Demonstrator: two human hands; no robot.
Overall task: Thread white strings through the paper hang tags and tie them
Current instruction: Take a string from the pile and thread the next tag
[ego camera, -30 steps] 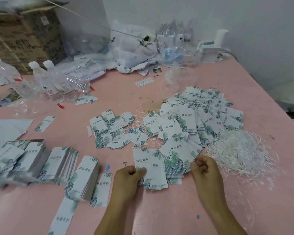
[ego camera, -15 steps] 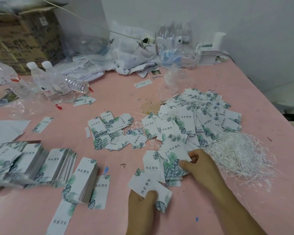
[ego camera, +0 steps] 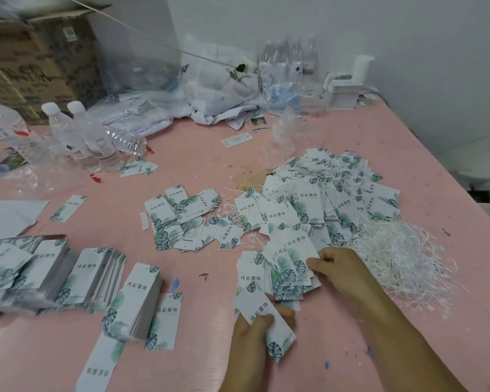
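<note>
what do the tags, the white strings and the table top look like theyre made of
Hang tags: thin card or stiff paper, printed with green leaves and dark characters; the one in the left hand stays flat, with a matte look.
White strings: thin pale cord in a tangled heap; fibre or plastic cannot be told.
Table top: pink, smooth, hard-looking, scuffed with paint flecks; perhaps painted board or laminate.

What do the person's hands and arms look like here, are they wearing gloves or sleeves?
Both are bare. The left hand and the right hand wear no gloves, and no rings, watch or bracelet show on them. Both forearms are uncovered as far as the bottom edge of the picture, so no sleeve is in view. No markings or bandages show.
</note>
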